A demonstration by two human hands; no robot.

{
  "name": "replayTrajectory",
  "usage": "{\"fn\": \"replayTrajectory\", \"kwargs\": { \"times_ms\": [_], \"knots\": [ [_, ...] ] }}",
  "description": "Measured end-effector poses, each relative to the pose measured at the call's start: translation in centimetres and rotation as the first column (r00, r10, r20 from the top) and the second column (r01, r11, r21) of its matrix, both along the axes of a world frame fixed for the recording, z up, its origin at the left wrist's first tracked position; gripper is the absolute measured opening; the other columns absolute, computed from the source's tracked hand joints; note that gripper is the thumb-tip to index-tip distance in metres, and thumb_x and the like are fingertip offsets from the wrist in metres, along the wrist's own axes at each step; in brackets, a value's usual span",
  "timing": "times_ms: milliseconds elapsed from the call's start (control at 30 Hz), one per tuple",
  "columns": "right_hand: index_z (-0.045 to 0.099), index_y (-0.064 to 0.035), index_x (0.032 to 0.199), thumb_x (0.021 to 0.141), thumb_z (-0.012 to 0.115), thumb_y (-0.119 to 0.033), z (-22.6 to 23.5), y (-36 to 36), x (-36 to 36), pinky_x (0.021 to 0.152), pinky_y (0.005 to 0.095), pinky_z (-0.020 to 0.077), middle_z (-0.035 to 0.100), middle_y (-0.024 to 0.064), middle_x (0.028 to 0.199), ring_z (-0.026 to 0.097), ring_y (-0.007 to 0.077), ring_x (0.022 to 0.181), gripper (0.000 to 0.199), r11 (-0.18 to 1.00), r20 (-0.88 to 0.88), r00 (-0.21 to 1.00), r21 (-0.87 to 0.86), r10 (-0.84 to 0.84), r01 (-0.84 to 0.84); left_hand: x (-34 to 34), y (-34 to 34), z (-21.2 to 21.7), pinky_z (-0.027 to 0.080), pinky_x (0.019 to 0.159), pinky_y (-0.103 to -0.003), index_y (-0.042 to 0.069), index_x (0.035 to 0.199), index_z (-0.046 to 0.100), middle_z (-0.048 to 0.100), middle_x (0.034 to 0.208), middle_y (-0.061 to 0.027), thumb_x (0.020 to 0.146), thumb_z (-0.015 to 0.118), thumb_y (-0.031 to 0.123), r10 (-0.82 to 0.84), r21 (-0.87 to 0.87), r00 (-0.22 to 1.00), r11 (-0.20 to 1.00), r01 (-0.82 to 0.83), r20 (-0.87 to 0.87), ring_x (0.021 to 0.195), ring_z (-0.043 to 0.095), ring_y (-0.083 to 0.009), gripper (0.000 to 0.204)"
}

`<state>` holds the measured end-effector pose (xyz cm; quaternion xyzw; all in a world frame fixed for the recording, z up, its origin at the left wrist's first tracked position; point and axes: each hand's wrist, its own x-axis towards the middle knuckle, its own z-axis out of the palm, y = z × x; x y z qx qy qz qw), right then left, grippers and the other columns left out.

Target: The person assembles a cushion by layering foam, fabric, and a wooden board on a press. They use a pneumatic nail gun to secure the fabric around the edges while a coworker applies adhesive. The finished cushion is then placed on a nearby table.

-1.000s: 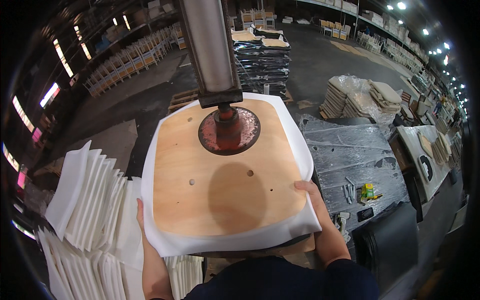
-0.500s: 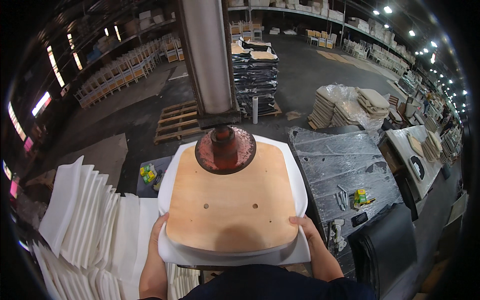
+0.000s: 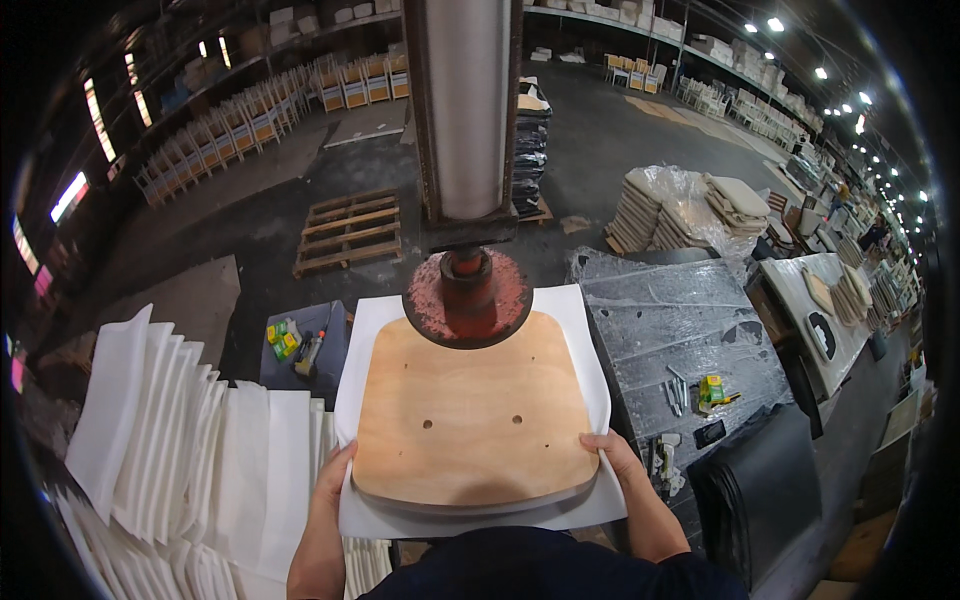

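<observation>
A rounded plywood seat board (image 3: pixel 475 455) with several small holes lies on a larger white foam sheet (image 3: pixel 367 330), whose edges stick out all round and curl up at the sides. My left hand (image 3: pixel 333 474) grips the near left side of the sheet, beside the board. At the near right, my right hand (image 3: pixel 616 457) is closed on the opposite side, thumb on the board's rim and fingers underneath, out of sight. Above the board's far edge hangs a worn red round press plate (image 3: pixel 467 305) on a thick grey cylinder (image 3: pixel 468 120). Whether plate and board touch, I cannot tell.
Stacked white foam sheets (image 3: pixel 190 440) stand at the left, near a grey bin (image 3: pixel 318 345) with small boxes and tools. To the right, a plastic-covered table (image 3: pixel 670 320) bears bolts, a yellow-green box and a phone; black folded sheets (image 3: pixel 760 490) drape over it. Behind lies a pallet (image 3: pixel 350 228).
The view has shifted, so the press cylinder appears further right. The board and foam sit slightly further right and look turned a little. Both hands keep their hold on the sides.
</observation>
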<state>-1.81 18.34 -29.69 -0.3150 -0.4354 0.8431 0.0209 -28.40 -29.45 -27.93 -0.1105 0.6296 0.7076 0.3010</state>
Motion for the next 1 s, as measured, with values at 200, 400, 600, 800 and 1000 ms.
{"fn": "replayTrajectory", "kwargs": {
  "times_ms": [200, 400, 600, 800, 1000],
  "knots": [
    [0.065, 0.0036, 0.14, 0.096, 0.078, -0.011, 0.5, 1.1, -0.6, 0.101, 0.0402, 0.0579, 0.077, 0.0136, 0.125, 0.074, 0.0266, 0.112, 0.048, 0.97, 0.127, 0.985, 0.197, 0.116, -0.139, 0.0, -0.2, -1.4, 0.055, 0.098, -0.035, -0.001, 0.148, 0.062, 0.074, 0.13, -0.0094, 0.109, 0.067, 0.027, -0.076, -0.052, 0.971, 0.997, 0.066, -0.226, 0.113, 0.071, -0.0189, 0.048],
    [0.066, 0.0067, 0.136, 0.101, 0.072, -0.006, 1.1, 0.1, -0.7, 0.093, 0.0385, 0.0592, 0.077, 0.0145, 0.121, 0.075, 0.025, 0.104, 0.039, 0.927, 0.24, 0.969, 0.346, 0.063, -0.146, 1.6, 0.4, -0.9, 0.055, 0.099, -0.033, -0.001, 0.15, 0.059, 0.075, 0.126, -0.0108, 0.108, 0.067, 0.017, -0.151, -0.25, 0.933, 0.966, 0.069, -0.326, 0.114, 0.07, -0.0184, 0.047],
    [0.065, 0.0051, 0.136, 0.1, 0.072, -0.009, 1.6, -0.5, -1.0, 0.089, 0.0365, 0.0591, 0.077, 0.0131, 0.116, 0.074, 0.0225, 0.099, 0.039, 0.83, 0.138, 0.986, 0.536, 0.093, -0.153, 4.0, -1.8, -0.5, 0.057, 0.1, -0.036, 0.0, 0.152, 0.056, 0.076, 0.127, -0.0161, 0.101, 0.073, 0.016, -0.14, -0.347, 0.943, 0.937, 0.029, -0.301, 0.116, 0.072, -0.0226, 0.057],
    [0.066, 0.004, 0.134, 0.097, 0.075, -0.009, 1.2, 0.8, -0.4, 0.084, 0.0358, 0.059, 0.078, 0.0109, 0.11, 0.073, 0.0198, 0.095, 0.04, 0.73, 0.213, 0.976, 0.661, 0.044, -0.177, 4.9, 0.5, 0.8, 0.057, 0.098, -0.038, 0.0, 0.147, 0.06, 0.078, 0.117, -0.0205, 0.096, 0.079, 0.024, -0.343, -0.704, 0.863, 0.71, -0.019, -0.37, 0.112, 0.074, -0.0221, 0.06],
    [0.069, 0.0041, 0.129, 0.093, 0.082, -0.009, 3.0, 0.6, -2.2, 0.084, 0.0357, 0.0602, 0.078, 0.0117, 0.111, 0.074, 0.0196, 0.095, 0.041, 0.815, 0.152, 0.986, 0.562, 0.065, -0.14, 3.7, -3.7, -1.1, 0.059, 0.086, -0.035, -0.003, 0.134, 0.067, 0.078, 0.111, -0.0142, 0.105, 0.066, 0.024, 0.055, -0.344, 0.957, 0.926, -0.156, -0.286, 0.098, 0.075, -0.0226, 0.04]
  ]
}}
